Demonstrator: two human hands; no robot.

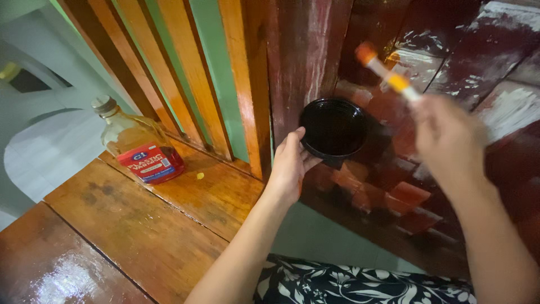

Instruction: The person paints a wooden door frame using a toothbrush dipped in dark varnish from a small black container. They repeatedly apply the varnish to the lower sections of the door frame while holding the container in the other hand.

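Bench top (140, 225): glossy orange-brown wooden planks with dark seams, worn dull patches, far left end shining wet; broad bare room across the planks.
Bottle (138, 146): clear glass, flat-sided, amber liquid inside, metal screw cap, red and blue label; stands tilted in view near the back edge of the bench, well apart from both hands.
Yellow speck (200, 175): small, just right of the bottle on the plank.
Slats (191, 73): upright wooden bars, varnished orange, green wall showing in the gaps.
Left hand (289, 166): fingers and thumb clamped on the near rim of the bowl, held off the bench edge.
Bowl (333, 128): round, black, shiny, shallow, dark inside; close against the dark red wooden post.
Brush (387, 73): thin pale handle with orange and yellow bands, blurred, raised above and right of the bowl.
Right hand (447, 138): blurred, closed around the lower end of the brush.
Panel (484, 67): dark red wood, streaky wet sheen.
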